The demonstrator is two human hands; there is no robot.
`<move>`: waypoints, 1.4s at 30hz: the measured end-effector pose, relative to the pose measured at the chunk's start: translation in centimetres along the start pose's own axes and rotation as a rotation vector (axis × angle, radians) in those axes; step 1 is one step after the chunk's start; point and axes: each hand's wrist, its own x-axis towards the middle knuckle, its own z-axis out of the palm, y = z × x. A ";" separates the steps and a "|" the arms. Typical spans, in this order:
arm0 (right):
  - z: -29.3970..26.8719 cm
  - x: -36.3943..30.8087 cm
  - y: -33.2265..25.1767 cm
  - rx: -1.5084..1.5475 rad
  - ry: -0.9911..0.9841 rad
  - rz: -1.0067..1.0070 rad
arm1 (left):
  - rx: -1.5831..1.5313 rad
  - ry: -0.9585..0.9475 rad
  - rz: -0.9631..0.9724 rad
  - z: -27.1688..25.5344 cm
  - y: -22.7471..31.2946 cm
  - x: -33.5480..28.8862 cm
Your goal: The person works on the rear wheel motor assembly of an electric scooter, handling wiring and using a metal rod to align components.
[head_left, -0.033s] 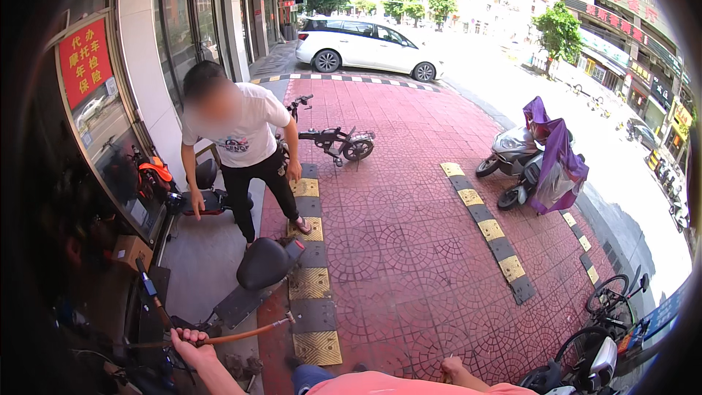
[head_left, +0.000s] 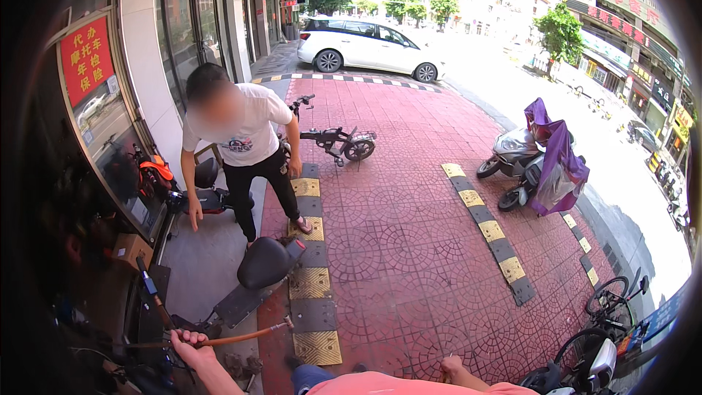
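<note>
My left hand (head_left: 191, 345) is closed around an orange-brown hose (head_left: 241, 336) at the lower left. The hose's free end, with a metal fitting (head_left: 288, 322), sticks out to the right over the red paving. A blue-handled piece (head_left: 149, 284) stands up just beyond that hand, and a brown hose length runs down from it. At the lower right my right hand (head_left: 452, 364) has its fingers curled; a small pale tip shows there, too small to name. Nearest to my left hand is a scooter with a black seat (head_left: 265, 263).
A person in a white shirt (head_left: 241, 126) stands leaning beyond the black seat. Yellow-and-black ramp strips (head_left: 311, 283) line the step. A small folding bike (head_left: 338, 143), a purple-covered scooter (head_left: 545, 161) and a white car (head_left: 369, 45) stand farther off. Bicycles (head_left: 609, 300) are at the right.
The other person's lowered hand has gone from a pointing finger to looser, hanging fingers. My two hands and the hose look almost the same.
</note>
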 end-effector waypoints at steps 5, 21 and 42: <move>3.3 4.1 2.3 0.001 0.159 -0.056 | 0.007 0.070 -0.023 -4.1 0.2 1.8; -7.0 2.7 -13.3 1.824 -0.037 0.408 | -0.097 0.112 -0.200 -10.2 6.2 9.7; -16.1 1.4 -39.3 1.753 -0.139 0.495 | 0.052 -0.041 -0.219 -5.4 21.0 24.5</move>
